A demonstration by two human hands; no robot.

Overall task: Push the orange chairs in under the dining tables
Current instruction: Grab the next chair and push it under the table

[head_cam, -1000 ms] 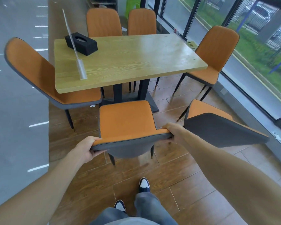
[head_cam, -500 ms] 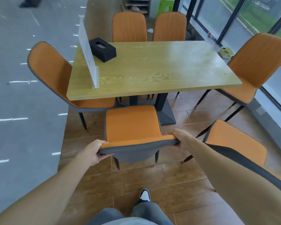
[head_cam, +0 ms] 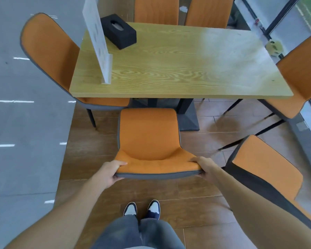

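An orange chair (head_cam: pixel 149 135) with a grey back stands right in front of me, its seat's front edge just short of the near edge of the wooden dining table (head_cam: pixel 178 69). My left hand (head_cam: pixel 109 172) grips the left end of its backrest top, and my right hand (head_cam: pixel 204 168) grips the right end. A second orange chair (head_cam: pixel 266 168) stands away from the table at my right. Another orange chair (head_cam: pixel 48 51) sits at the table's left end, one (head_cam: pixel 302 76) at the right end, and two (head_cam: pixel 156 9) at the far side.
A black tissue box (head_cam: pixel 118 30) and an upright white sign (head_cam: pixel 97 38) stand on the table's left part. The black table pedestal (head_cam: pixel 185 112) is just right of the held chair's seat. Glass wall frames (head_cam: pixel 276 18) run along the right; grey floor (head_cam: pixel 16 123) lies to the left.
The chair in my hands has slid forward toward the table, and I have stepped after it. The table now appears closer and the view looks more steeply down.
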